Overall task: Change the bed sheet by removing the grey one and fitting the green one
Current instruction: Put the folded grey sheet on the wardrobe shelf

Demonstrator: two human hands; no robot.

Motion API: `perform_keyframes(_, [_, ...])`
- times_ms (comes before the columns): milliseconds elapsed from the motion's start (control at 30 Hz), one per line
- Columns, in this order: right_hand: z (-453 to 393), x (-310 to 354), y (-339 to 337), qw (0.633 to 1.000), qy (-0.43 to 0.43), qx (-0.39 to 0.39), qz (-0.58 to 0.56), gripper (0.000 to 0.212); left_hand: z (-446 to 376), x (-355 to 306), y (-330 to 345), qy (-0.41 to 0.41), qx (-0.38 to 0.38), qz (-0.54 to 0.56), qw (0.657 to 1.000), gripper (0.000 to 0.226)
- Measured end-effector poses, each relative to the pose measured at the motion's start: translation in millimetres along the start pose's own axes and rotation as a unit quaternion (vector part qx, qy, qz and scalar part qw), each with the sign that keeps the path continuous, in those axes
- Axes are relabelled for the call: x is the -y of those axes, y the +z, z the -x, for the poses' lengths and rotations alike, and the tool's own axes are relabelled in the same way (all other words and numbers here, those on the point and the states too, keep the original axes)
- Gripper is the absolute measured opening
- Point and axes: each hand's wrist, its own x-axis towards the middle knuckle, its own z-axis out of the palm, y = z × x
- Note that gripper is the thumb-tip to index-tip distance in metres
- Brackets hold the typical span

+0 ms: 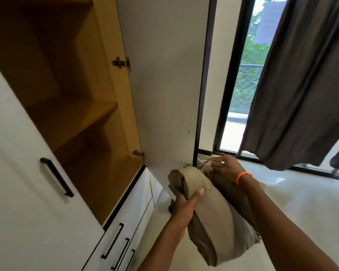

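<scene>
A rolled-up bundle of grey-beige bed sheet hangs in front of me, low in the head view, beside an open wardrobe. My left hand grips the bundle from below and the left, thumb lying across the cloth. My right hand, with an orange thread band at the wrist, holds the bundle's far top end, with the forefinger stretched toward the wardrobe door's edge. No green sheet and no bed are in view.
The wardrobe stands open at left, with bare wooden shelves and its door swung out toward me. Drawers with black handles sit below. A dark curtain hangs over a floor-length window at right. Pale floor spreads beneath.
</scene>
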Motion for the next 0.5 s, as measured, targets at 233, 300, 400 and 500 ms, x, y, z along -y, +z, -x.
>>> perform_keyframes(233, [33.6, -35.2, -16.6, 0.989, 0.034, -0.139, -0.037, 0.034, -22.9, 5.1, 18.7, 0.018, -0.008, -0.022, 1.000, 0.076])
perform_keyframes(300, [37.9, -32.8, -12.6, 0.987, 0.035, -0.148, -0.046, 0.035, -23.6, 7.4, 10.1, 0.016, -0.027, -0.017, 0.999, 0.070])
perform_keyframes(400, [35.9, -21.4, -0.3, 0.992, 0.038, -0.116, -0.044, 0.032, -18.4, 3.9, -7.8, 0.010, -0.045, -0.011, 0.999, 0.067])
perform_keyframes(500, [25.6, 0.8, 19.4, 0.995, 0.016, -0.087, -0.043, 0.031, -13.7, -0.9, -35.9, 0.003, -0.078, -0.008, 0.997, 0.068])
